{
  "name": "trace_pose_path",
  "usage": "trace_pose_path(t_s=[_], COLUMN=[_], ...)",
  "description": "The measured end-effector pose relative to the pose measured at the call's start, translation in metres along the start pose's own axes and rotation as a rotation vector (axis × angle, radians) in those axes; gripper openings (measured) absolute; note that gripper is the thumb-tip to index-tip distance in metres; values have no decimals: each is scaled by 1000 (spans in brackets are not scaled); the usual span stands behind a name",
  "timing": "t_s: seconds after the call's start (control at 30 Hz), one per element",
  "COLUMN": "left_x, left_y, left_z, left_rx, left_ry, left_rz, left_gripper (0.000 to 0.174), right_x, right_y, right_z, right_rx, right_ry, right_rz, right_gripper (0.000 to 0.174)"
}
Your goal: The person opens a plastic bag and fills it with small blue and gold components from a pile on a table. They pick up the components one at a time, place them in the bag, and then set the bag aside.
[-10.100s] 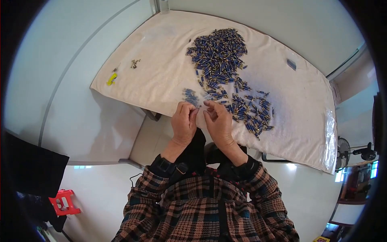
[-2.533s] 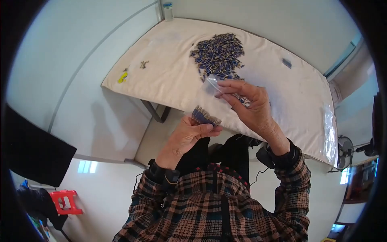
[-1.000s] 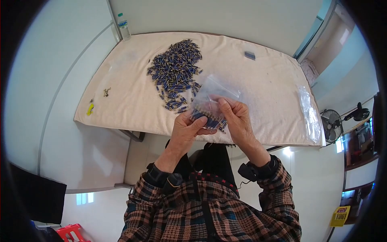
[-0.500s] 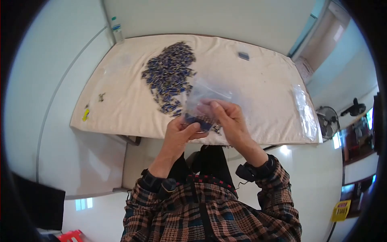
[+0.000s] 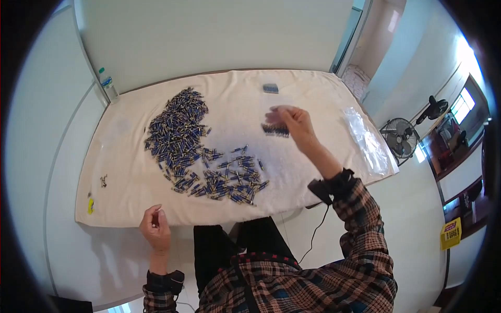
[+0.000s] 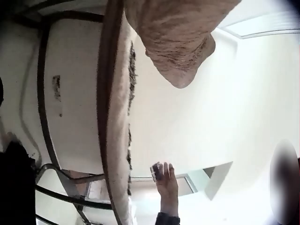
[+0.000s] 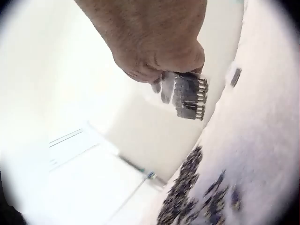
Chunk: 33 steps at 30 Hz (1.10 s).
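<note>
My right hand [image 5: 295, 125] is raised over the right half of the table, gripping a clear plastic bag [image 5: 275, 130] by its upper part. Inside, blue cylindrical pieces with brass-coloured ends lie side by side in rows; the right wrist view shows the filled bag [image 7: 191, 96] hanging under the fingers. Near the table's front left edge is my left hand [image 5: 156, 229], its fingers loosely curled with nothing in them. A large heap of the same blue pieces [image 5: 177, 130] lies left of centre, and a looser scatter of pieces [image 5: 232, 180] spreads in front of it.
Another small filled bag [image 5: 271, 88] lies at the back of the cloth-covered table [image 5: 313, 177]. Flat clear plastic [image 5: 368, 141] lies along the right edge. A yellow item [image 5: 91, 206], small metal bits [image 5: 104, 180] and a water bottle [image 5: 108, 85] are at the left.
My left hand has let go of the bag and moved left to the table edge. The right hand has carried the bag away to the right. The head view has turned right.
</note>
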<state>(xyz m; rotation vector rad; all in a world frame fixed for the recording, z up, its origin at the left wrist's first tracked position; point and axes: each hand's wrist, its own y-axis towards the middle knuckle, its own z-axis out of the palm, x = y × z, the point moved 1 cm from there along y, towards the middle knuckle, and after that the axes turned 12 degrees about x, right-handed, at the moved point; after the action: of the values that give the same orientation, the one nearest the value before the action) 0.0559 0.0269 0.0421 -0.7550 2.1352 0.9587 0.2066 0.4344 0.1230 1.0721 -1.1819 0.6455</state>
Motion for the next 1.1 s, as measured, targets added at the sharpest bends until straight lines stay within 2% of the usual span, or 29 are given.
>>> trace_pose_path(t_s=[0.13,0.3,0.37,0.53,0.63,0.77,0.8,0.83,0.87,0.9,0.93,1.0,1.03,1.1], left_x=[51,41,40,41,34,32,39,43,47,47,45,43,42,40], left_y=[20,25,27,27,29,29,28,28,22,24,25,26,27,28], left_z=[14,23,24,23,25,24,22,23,21,21,23,24,23,24], left_rx=[-111,-116,-84,-32,-5,39,30,30,42,51,41,42,49,41], left_ry=[8,182,250,350,353,377,415,455,452,449,442,438,441,436], left_rz=[7,26,57,44,-23,-83,-9,49,30,12,2,-16,-20,-17], left_gripper=[10,8,8,8,9,9,10,10,10,11,12,12,11,11], right_x=[-31,-71,-84,-112,-130,-161,-164,-173,-187,-179,-172,-136,-121,-95], right_y=[52,119,134,171,186,198,199,199,209,209,205,184,172,155], right_z=[-73,-129,-143,-156,-167,-194,-203,-219,-235,-239,-240,-204,-188,-166], right_rx=[-105,-177,-184,-205,-207,-403,-441,-482,-528,-411,-357,-409,-396,-126], right_ry=[-72,-117,-154,-1,46,-321,-414,-911,-1380,-1510,-1479,-967,-957,-586], right_rz=[31,46,56,93,112,78,49,-101,-136,-89,-91,-173,-158,19], right_gripper=[30,30,30,30,30,25,27,34,43,48,52,47,47,47])
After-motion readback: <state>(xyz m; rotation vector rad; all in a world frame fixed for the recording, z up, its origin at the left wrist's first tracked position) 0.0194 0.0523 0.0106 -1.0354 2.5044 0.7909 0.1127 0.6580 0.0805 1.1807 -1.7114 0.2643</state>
